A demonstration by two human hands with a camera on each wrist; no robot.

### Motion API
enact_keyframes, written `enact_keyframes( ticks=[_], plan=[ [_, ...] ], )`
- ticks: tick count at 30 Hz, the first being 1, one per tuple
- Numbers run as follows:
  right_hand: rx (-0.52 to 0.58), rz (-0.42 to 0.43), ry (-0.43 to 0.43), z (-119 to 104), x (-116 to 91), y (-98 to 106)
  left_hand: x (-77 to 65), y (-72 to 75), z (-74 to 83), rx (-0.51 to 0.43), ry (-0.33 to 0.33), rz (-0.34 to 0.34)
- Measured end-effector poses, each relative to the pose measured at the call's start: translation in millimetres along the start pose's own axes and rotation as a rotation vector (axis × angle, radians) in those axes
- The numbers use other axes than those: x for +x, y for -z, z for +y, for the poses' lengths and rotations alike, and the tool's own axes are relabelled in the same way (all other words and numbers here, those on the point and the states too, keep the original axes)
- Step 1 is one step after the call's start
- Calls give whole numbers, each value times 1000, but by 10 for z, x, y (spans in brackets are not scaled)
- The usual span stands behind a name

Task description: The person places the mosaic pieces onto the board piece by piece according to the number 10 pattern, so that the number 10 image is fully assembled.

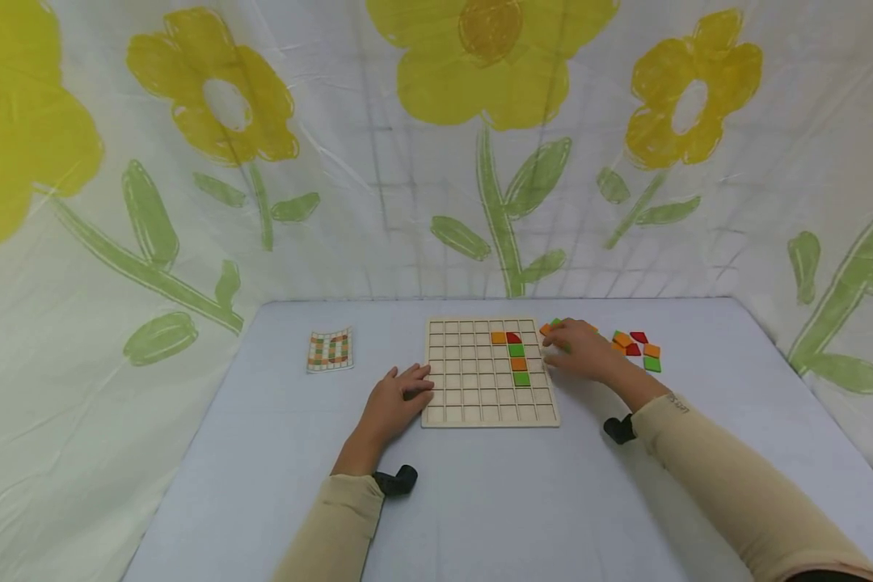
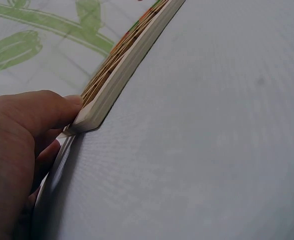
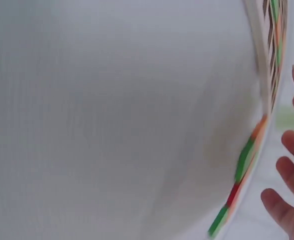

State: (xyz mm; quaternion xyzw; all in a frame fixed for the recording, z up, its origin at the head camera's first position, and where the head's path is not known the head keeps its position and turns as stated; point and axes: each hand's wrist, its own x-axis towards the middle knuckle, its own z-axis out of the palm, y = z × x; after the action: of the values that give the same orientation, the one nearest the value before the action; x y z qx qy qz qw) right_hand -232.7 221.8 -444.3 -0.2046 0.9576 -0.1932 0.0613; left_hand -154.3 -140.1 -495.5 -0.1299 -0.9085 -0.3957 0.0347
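Observation:
A pale wooden grid board point(image 1: 473, 396) lies flat in the middle of the table, its raised ridges forming square cells. Toward its upper right sit an orange square tile point(image 1: 498, 338), a red rounded tile point(image 1: 513, 338) and a short column of green and orange tiles point(image 1: 519, 364). My left hand point(image 1: 396, 404) rests at the board's left edge, thumb touching the rim near the corner in the left wrist view. Just beyond the right edge, my right hand point(image 1: 582, 349) hovers over loose tiles, partly hiding them. Its fingers point(image 3: 293, 142) are spread, holding nothing, in the right wrist view.
More loose orange, red and green tiles point(image 1: 651, 351) lie right of my right hand. A small patterned card point(image 1: 330, 350) with a checkered design lies left of the board. Behind the table hangs a white cloth point(image 1: 349, 202) painted with yellow flowers.

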Motion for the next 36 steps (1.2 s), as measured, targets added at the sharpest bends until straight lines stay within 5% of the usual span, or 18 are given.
enact_keyframes(
  ticks=[13,23,36],
  plan=[
    [-101,-7,-213,438,-91,179,-3,-13,-10,-11,14,-11],
    [-125,36,-182,508,-122,147,1,-5,-18,5,13,-7],
    [-110,38,-326,437,-163,134,10,-16,-34,-12,-9,1]
  ],
)
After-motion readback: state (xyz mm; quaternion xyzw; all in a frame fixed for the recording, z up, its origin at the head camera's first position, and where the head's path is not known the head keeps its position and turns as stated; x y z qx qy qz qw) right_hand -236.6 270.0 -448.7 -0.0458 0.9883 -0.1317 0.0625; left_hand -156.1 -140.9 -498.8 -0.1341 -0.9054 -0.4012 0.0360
